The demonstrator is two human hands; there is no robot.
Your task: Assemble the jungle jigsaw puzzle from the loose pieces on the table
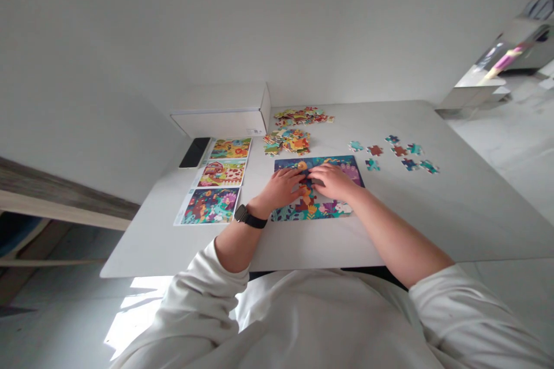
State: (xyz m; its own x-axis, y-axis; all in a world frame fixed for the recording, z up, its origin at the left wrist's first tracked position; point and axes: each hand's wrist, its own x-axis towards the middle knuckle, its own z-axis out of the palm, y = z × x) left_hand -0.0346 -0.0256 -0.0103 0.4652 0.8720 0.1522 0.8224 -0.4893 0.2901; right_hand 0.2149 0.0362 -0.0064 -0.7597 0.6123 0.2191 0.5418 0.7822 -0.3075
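At far left, sunlit patches [136, 317] mark the floor beside the rounded corner of a pale table [151, 248]. A dark-screened phone [195, 153] lies flat near the table's left edge. Just beside it, three printed pictures [212, 206] form a column running toward the person: an orange-and-green scene at the top, a red barn in the middle, and a dark blue and purple scene nearest the person. A closed white box [220, 122] stands behind them, near the wall [277, 23].

Right of the pictures, the left hand [282, 189], with a black watch [241, 213] at its wrist, lies over the left part of a partly filled puzzle [308, 203]; its fingers reach inward across the surface, and whether they pinch a piece cannot be told. Beyond this hand rest two heaps of puzzle pieces, the nearer heap [289, 142] mostly orange and green, the farther heap [303, 116] with more red.

The puzzle lies flat on the table in front of the person, pale areas showing among its coloured parts. The right hand [332, 181] covers its upper right portion, fingers directed toward those of the left; its grip likewise cannot be told. Farther right, well apart from the heaps, eight loose pieces [399, 151], teal, brown and dark blue, lie scattered; at the far right edge, a pink object [508, 60] appears blurred
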